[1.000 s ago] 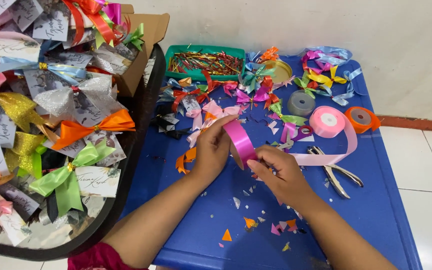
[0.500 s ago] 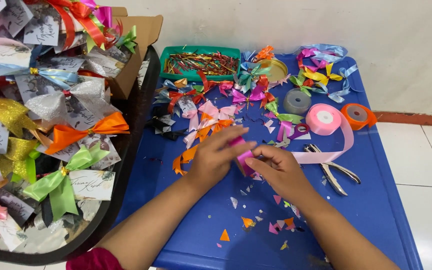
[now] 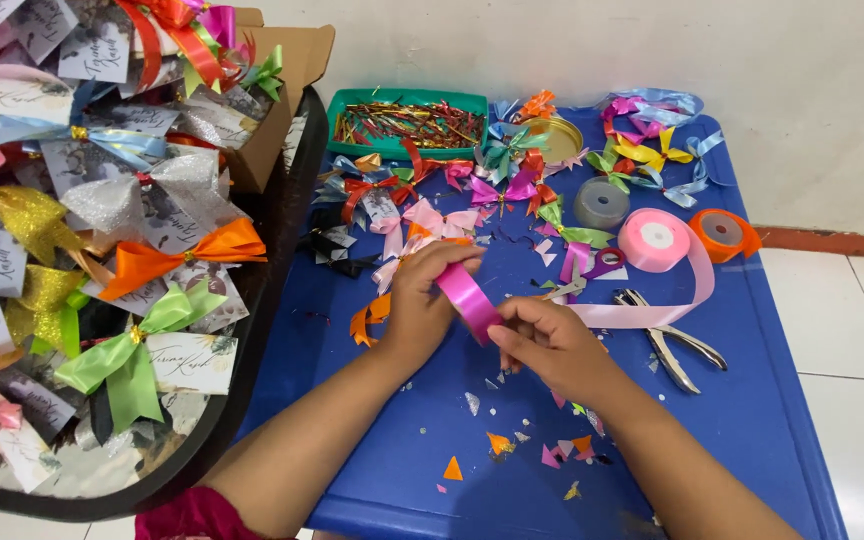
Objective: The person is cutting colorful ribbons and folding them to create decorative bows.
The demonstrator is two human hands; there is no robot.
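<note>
Inspector: While the left hand (image 3: pixel 420 300) and right hand (image 3: pixel 544 342) both pinch a glossy magenta ribbon strip (image 3: pixel 467 296) above the blue plastic table (image 3: pixel 752 420), it is looped but untied.

Clerk: Progress?

Inspector: Early, I judge; many finished bows lie behind, and gift cards fill the black tray (image 3: pixel 282 250).

Clerk: Obstructions?

Inspector: Metal pliers (image 3: pixel 674 345), pale pink ribbon roll (image 3: pixel 654 240) and paper scraps near; nothing blocking.

Bare forearms, ringless hands, magenta sleeve (image 3: pixel 187 515) at left elbow.
</note>
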